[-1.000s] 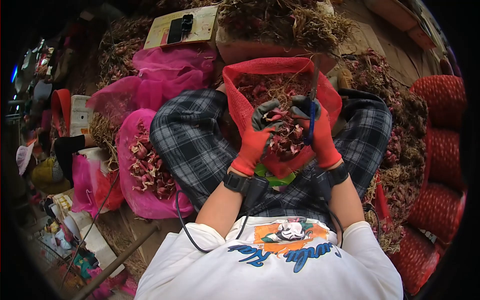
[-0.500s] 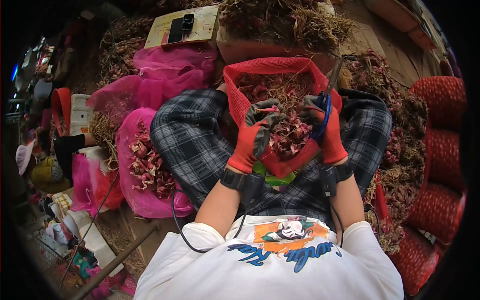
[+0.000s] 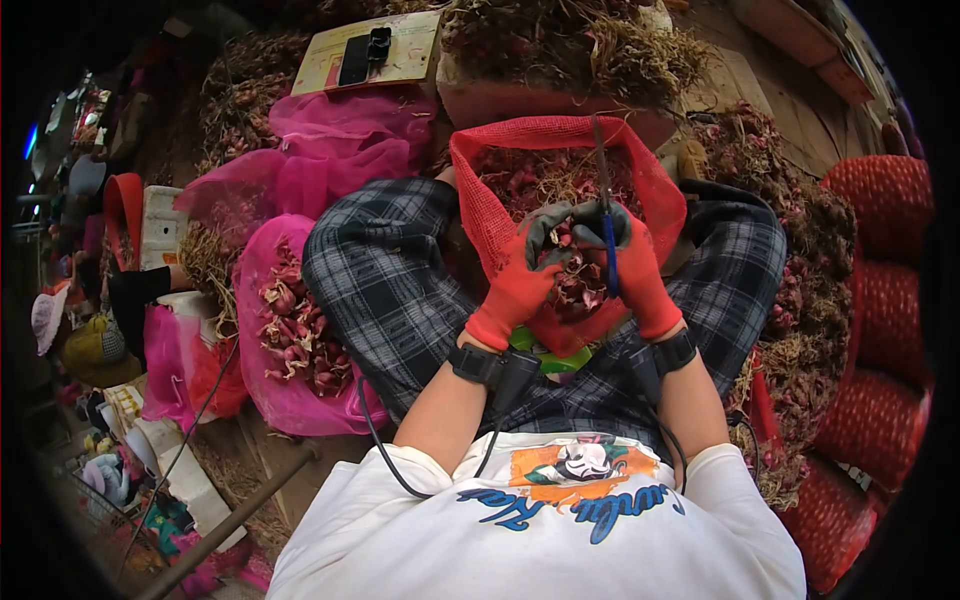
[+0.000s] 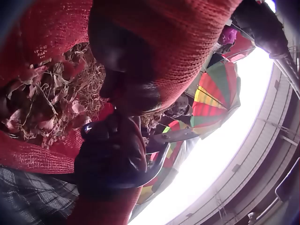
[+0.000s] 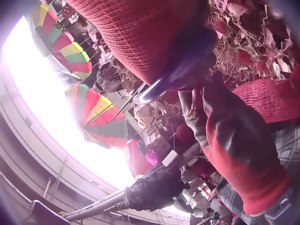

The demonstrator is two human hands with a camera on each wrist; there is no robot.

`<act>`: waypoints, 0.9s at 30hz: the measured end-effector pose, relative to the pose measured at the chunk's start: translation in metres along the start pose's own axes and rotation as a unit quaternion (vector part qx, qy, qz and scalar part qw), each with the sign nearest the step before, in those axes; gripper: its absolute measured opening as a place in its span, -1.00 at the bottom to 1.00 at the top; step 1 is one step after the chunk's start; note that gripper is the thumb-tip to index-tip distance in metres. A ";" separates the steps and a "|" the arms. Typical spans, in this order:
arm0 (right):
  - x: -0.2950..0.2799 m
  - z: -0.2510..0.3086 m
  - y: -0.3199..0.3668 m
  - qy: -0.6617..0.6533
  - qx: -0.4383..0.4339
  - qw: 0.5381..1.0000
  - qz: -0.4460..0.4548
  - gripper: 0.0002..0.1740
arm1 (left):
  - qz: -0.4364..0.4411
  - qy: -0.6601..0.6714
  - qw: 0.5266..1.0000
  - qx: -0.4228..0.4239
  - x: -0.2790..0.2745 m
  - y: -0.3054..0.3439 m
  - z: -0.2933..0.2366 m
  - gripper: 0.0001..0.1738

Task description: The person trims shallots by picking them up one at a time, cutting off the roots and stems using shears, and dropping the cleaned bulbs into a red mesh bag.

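Both hands wear red knit gloves with grey coated fingers. My left hand (image 3: 522, 275) pinches a small shallot (image 3: 563, 236) with its fingertips, over the open red mesh bag (image 3: 478, 205) between my legs. Close beside it, my right hand (image 3: 638, 265) grips blue-handled scissors (image 3: 610, 245), the blades pointing away from me. The fingertips of the two hands come together around the shallot. In the left wrist view, the blue handle (image 4: 157, 171) loops round the dark fingers of the right hand. Loose shallots and dry skins (image 5: 253, 42) fill the bag below.
A pink mesh bag of shallots (image 3: 300, 345) lies at left, with pink netting (image 3: 345, 140) behind it. A phone (image 3: 354, 60) rests on a board at the back. Heaped shallots with dry tops (image 3: 800, 300) and filled red sacks (image 3: 885, 310) line the right side.
My hands stood apart half a second ago and now meet over the bag. The scissors have swung from leaning right to nearly upright in the head view, moving left towards the shallot.
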State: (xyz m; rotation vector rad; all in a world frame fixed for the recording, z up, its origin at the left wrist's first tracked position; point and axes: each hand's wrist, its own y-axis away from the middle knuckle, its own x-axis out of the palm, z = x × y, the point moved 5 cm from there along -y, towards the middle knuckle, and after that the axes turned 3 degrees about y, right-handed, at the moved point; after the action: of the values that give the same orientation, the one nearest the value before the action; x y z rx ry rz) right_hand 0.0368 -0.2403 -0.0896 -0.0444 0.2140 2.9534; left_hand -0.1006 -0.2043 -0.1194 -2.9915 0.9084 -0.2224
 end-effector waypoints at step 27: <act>-0.020 -0.016 0.006 0.149 0.083 0.985 -0.040 -0.66 | -0.075 0.364 0.925 -0.082 -0.014 -0.004 0.001 -0.59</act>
State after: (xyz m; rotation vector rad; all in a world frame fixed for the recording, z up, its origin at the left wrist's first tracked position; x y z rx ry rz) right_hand 0.0553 -0.2521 -0.1040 -0.4622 0.4860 2.8239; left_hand -0.1100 -0.1929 -0.1221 -3.1443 0.7286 -1.3947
